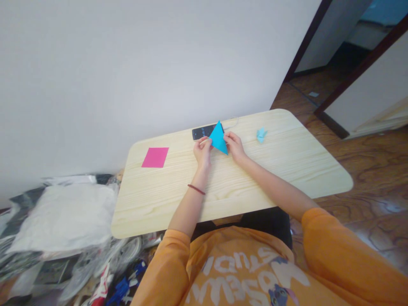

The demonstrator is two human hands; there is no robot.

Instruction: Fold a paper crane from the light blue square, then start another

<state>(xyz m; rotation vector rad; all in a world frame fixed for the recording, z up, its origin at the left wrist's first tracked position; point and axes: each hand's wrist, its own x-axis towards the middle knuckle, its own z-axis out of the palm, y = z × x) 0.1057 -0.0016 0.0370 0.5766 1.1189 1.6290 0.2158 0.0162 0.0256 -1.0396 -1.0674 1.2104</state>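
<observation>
A bright blue sheet of origami paper (218, 138), folded to a triangle-like shape, is held up over the middle of the table. My left hand (202, 152) pinches its left edge between thumb and fingers. At the right edge, my right hand (234, 146) grips the same paper with its fingertips. Behind the paper lies a black phone (199, 133) with a lit display, partly covered by the paper. A flat pink paper square (155, 157) rests on the table to the left. To the right sits a small folded light-blue paper piece (261, 134).
The pale wooden table (153, 204) has rounded corners and stands against a white wall. A white cable (234, 122) runs from behind the phone. Left of the table are a white padded bag (70, 216) and piled plastic-wrapped items. A doorway opens at the right, over wooden floor.
</observation>
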